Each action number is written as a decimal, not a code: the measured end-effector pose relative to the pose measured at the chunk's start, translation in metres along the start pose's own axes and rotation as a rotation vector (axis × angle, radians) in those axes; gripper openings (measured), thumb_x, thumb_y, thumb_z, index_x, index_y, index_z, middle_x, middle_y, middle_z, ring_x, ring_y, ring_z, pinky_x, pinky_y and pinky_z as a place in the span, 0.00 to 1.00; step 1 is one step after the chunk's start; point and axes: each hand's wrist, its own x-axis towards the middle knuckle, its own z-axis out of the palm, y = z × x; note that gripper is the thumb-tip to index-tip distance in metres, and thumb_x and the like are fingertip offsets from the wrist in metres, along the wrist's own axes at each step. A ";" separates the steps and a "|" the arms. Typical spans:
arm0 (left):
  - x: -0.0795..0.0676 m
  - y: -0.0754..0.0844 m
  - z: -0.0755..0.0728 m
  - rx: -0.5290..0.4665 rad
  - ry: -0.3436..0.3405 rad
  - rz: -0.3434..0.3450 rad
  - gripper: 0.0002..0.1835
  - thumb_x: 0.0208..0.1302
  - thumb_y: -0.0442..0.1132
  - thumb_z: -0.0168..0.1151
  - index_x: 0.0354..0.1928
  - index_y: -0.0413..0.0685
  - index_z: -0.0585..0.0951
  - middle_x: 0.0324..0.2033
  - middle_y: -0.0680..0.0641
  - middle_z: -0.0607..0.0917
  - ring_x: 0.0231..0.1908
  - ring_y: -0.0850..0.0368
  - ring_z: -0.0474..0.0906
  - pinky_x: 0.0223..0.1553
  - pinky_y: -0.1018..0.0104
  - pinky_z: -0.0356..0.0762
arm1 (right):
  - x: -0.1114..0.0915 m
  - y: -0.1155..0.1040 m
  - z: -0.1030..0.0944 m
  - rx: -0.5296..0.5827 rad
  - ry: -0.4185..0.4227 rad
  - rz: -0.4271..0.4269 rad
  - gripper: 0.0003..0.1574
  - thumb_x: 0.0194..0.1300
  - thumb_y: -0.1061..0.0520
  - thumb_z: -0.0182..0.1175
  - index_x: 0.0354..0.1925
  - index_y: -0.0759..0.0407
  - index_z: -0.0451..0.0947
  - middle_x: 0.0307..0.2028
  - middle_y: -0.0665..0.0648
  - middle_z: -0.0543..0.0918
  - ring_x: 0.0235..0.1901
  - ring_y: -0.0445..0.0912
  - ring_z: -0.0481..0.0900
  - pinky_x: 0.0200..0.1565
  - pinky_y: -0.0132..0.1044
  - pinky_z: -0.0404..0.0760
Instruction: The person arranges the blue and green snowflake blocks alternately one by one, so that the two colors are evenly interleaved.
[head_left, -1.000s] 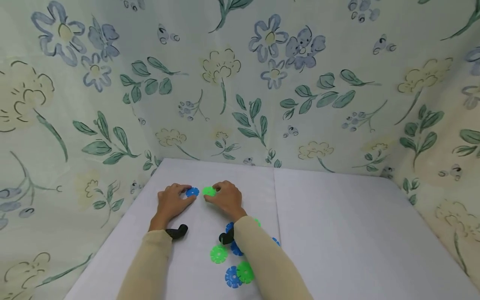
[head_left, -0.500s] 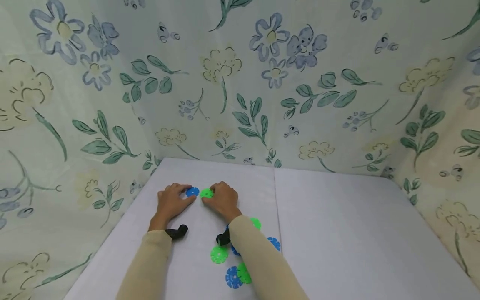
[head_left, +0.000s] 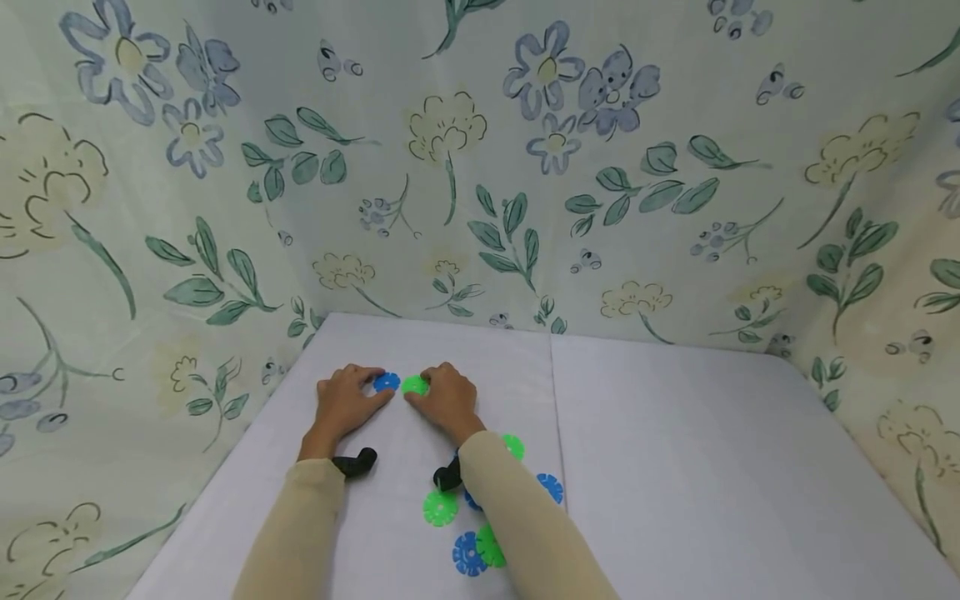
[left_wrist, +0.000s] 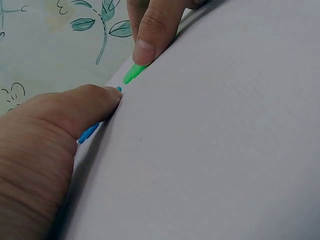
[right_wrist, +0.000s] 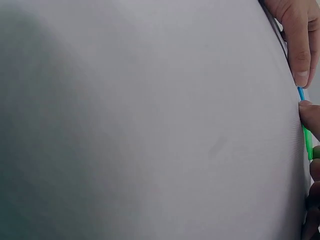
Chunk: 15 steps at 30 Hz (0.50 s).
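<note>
Near the back left of the white table, my left hand [head_left: 348,400] pinches a blue notched plastic disc [head_left: 387,382] between thumb and fingers. Facing it, my right hand [head_left: 447,400] grips a green notched disc [head_left: 414,385] by its right side. A narrow gap separates the two discs in the head view. The left wrist view shows the green disc [left_wrist: 134,73] under the right thumb, and the blue disc [left_wrist: 89,133] mostly hidden behind the left thumb. In the right wrist view both discs appear nearly edge-on at the right border.
Several loose discs lie around my right forearm: a green disc [head_left: 440,507], a blue disc [head_left: 468,554] overlapping another green one [head_left: 491,546], and a blue disc [head_left: 551,488] by the cloth's crease. My sleeve partly covers some. Floral curtain [head_left: 480,167] surrounds the table.
My right hand has shifted slightly left with the green disc, closer to the blue one. Its sleeve now uncovers more of the discs on the right. The left hand has stayed put.
</note>
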 end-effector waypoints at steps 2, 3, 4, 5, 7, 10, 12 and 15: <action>-0.001 0.001 -0.001 -0.001 0.001 0.002 0.31 0.61 0.65 0.64 0.61 0.58 0.81 0.56 0.42 0.82 0.57 0.41 0.75 0.54 0.39 0.60 | -0.001 0.000 -0.001 -0.002 -0.009 0.002 0.34 0.58 0.30 0.67 0.56 0.45 0.84 0.46 0.50 0.84 0.40 0.44 0.83 0.38 0.37 0.79; -0.001 0.001 -0.001 -0.002 0.002 0.003 0.30 0.61 0.65 0.64 0.61 0.58 0.81 0.56 0.42 0.82 0.57 0.41 0.75 0.54 0.39 0.60 | -0.001 0.000 -0.001 -0.004 -0.011 0.002 0.34 0.58 0.30 0.67 0.56 0.45 0.84 0.46 0.50 0.84 0.41 0.44 0.84 0.38 0.37 0.79; -0.001 0.002 -0.001 -0.004 0.002 0.003 0.30 0.61 0.64 0.64 0.61 0.58 0.81 0.56 0.42 0.82 0.57 0.41 0.75 0.54 0.39 0.60 | -0.001 0.000 -0.001 -0.004 -0.014 0.002 0.34 0.58 0.30 0.68 0.57 0.45 0.84 0.47 0.50 0.84 0.42 0.44 0.84 0.39 0.37 0.79; -0.001 0.002 -0.001 -0.005 0.004 0.004 0.30 0.61 0.64 0.64 0.61 0.58 0.81 0.56 0.42 0.82 0.57 0.41 0.75 0.54 0.39 0.60 | -0.001 0.000 -0.001 -0.005 -0.014 0.000 0.35 0.58 0.29 0.68 0.57 0.45 0.83 0.47 0.50 0.84 0.42 0.44 0.84 0.40 0.38 0.80; -0.001 0.002 -0.001 -0.008 0.006 0.002 0.30 0.61 0.64 0.64 0.61 0.58 0.81 0.56 0.42 0.82 0.57 0.41 0.75 0.54 0.40 0.60 | -0.002 0.000 -0.002 -0.006 -0.014 -0.005 0.36 0.57 0.29 0.68 0.57 0.45 0.83 0.47 0.51 0.84 0.43 0.44 0.84 0.41 0.38 0.80; -0.001 0.001 0.000 -0.009 0.007 0.001 0.30 0.61 0.64 0.65 0.60 0.58 0.81 0.56 0.42 0.82 0.57 0.41 0.75 0.54 0.40 0.60 | -0.002 0.001 -0.001 -0.005 -0.014 -0.015 0.37 0.57 0.29 0.68 0.58 0.45 0.83 0.47 0.50 0.84 0.43 0.44 0.84 0.41 0.38 0.80; -0.001 0.000 0.000 -0.008 0.007 0.004 0.30 0.61 0.64 0.65 0.61 0.58 0.81 0.56 0.42 0.82 0.58 0.41 0.75 0.54 0.40 0.60 | -0.002 0.002 -0.001 -0.001 -0.011 -0.021 0.37 0.56 0.29 0.68 0.58 0.46 0.83 0.47 0.50 0.84 0.43 0.44 0.84 0.40 0.38 0.80; -0.001 -0.001 0.001 -0.006 0.005 0.010 0.30 0.61 0.64 0.65 0.61 0.59 0.81 0.56 0.43 0.82 0.58 0.42 0.75 0.54 0.40 0.60 | -0.001 0.004 -0.001 0.002 -0.011 -0.027 0.37 0.56 0.28 0.68 0.57 0.45 0.83 0.46 0.50 0.84 0.42 0.43 0.83 0.40 0.37 0.79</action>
